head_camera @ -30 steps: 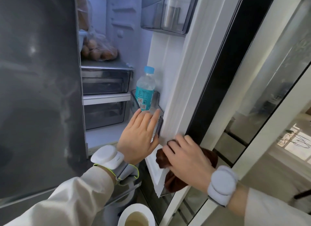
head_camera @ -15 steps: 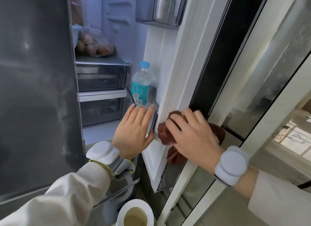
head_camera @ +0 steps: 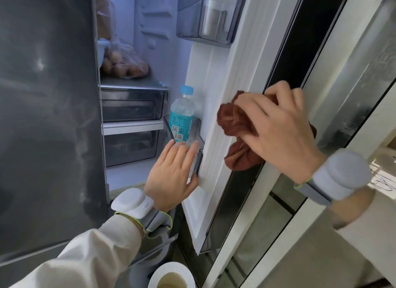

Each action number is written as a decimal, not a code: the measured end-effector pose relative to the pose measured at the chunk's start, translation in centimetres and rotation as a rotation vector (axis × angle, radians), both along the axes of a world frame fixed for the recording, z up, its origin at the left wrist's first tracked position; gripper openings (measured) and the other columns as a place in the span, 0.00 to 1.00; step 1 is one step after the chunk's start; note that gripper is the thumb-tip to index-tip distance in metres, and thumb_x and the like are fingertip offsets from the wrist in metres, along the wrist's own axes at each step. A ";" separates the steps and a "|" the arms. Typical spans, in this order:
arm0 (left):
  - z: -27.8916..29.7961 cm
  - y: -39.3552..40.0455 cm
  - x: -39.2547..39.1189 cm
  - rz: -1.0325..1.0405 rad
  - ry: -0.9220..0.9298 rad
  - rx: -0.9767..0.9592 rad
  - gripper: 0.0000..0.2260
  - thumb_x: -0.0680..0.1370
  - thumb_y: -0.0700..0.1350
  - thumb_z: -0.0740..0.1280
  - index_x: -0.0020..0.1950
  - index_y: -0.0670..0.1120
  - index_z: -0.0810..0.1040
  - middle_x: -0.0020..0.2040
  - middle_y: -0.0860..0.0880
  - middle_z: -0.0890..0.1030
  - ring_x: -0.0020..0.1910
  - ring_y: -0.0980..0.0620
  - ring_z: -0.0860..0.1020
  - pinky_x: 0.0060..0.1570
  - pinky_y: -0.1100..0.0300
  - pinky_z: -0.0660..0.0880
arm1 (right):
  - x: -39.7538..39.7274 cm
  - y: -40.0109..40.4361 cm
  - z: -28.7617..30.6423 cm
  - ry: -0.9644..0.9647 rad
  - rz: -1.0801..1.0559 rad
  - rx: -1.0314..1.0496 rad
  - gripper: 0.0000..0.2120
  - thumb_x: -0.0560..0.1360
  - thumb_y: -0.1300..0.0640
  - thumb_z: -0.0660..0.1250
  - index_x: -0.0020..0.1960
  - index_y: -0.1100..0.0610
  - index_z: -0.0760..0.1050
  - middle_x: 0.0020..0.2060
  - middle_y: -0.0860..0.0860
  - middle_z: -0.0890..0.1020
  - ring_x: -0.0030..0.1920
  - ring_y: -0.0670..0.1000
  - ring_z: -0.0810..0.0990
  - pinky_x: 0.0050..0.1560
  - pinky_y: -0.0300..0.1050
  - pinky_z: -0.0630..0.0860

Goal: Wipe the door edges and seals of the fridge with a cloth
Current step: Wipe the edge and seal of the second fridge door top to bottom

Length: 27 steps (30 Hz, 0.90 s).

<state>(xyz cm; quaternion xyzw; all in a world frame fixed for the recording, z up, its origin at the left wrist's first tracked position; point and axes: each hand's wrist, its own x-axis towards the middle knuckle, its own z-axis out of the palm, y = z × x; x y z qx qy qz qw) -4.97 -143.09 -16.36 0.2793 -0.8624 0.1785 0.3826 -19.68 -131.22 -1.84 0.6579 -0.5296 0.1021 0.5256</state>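
Note:
The fridge's right door (head_camera: 216, 107) stands open, its white inner edge and seal (head_camera: 242, 77) running up the middle of the view. My right hand (head_camera: 278, 129) grips a crumpled brown cloth (head_camera: 233, 120) and presses it against that white edge, fingers curled over the door's dark outer rim. My left hand (head_camera: 171, 176) lies flat, fingers straight, against the inner side of the door at the lower door bin (head_camera: 198, 161).
A blue-capped water bottle (head_camera: 182, 116) stands in the lower door bin. A clear upper door bin (head_camera: 205, 19) hangs above. Inside are drawers (head_camera: 132, 109) and a bag of round food (head_camera: 124, 67). The dark left door (head_camera: 47, 116) stays closed. A white cup (head_camera: 171, 275) sits below.
My right hand has slid the cloth upward along the door's white edge. My left hand has stayed flat on the inner door by the bin.

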 end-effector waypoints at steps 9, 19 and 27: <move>-0.1 -0.1 0.2 -0.005 -0.012 0.041 0.26 0.74 0.53 0.58 0.66 0.38 0.67 0.54 0.40 0.78 0.57 0.41 0.76 0.69 0.50 0.56 | 0.4 0.4 -8.2 0.045 -0.042 0.171 0.16 0.69 0.53 0.68 0.54 0.59 0.75 0.52 0.58 0.79 0.48 0.58 0.68 0.44 0.52 0.63; 0.6 0.2 0.6 -0.004 -0.055 0.083 0.26 0.73 0.53 0.56 0.66 0.38 0.67 0.53 0.41 0.78 0.56 0.42 0.76 0.68 0.50 0.55 | -0.6 2.1 -14.0 0.010 0.095 0.332 0.18 0.69 0.52 0.70 0.57 0.57 0.73 0.53 0.55 0.81 0.49 0.56 0.70 0.45 0.49 0.73; 3.7 1.1 -0.1 -0.154 0.169 0.315 0.27 0.76 0.52 0.52 0.67 0.35 0.67 0.57 0.39 0.76 0.59 0.42 0.72 0.68 0.54 0.51 | -2.5 1.6 -4.7 -0.078 0.190 -0.101 0.18 0.73 0.61 0.69 0.60 0.60 0.70 0.62 0.56 0.77 0.52 0.61 0.70 0.44 0.57 0.73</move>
